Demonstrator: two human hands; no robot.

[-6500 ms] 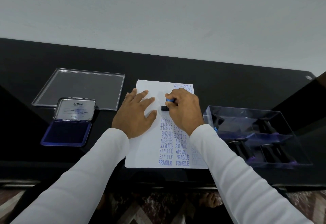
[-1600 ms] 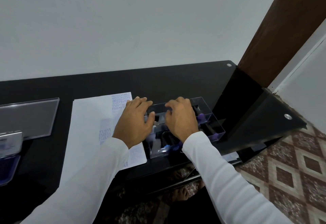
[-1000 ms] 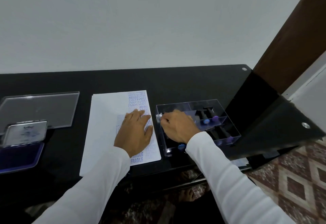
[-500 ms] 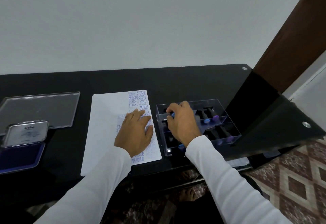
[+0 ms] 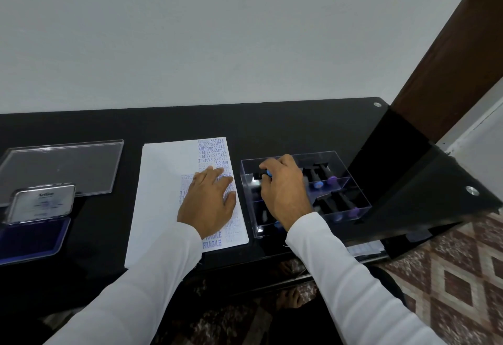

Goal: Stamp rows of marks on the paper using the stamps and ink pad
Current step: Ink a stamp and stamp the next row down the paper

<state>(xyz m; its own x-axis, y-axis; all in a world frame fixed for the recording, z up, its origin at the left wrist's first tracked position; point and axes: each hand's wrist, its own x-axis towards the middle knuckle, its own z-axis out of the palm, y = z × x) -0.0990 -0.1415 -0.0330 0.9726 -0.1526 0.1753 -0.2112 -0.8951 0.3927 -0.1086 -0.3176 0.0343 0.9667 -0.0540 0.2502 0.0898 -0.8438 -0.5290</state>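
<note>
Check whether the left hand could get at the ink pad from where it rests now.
Probably yes. The left hand lies flat on the paper, and the open ink pad sits to its left with only bare tabletop between them.

The paper (image 5: 168, 195) lies mid-table (image 5: 272, 127), the left hand (image 5: 208, 203) flat on it. Left of it — the ink pad (image 5: 32, 236), a lid (image 5: 60, 168) behind. Right — the tray (image 5: 353, 189) of stamps (image 5: 324, 176), right hand (image 5: 283, 192) inside.

The bench (image 5: 272, 127) behind the paper (image 5: 163, 181) is bare. The clear box (image 5: 353, 195) walls stand just right of the paper.
</note>
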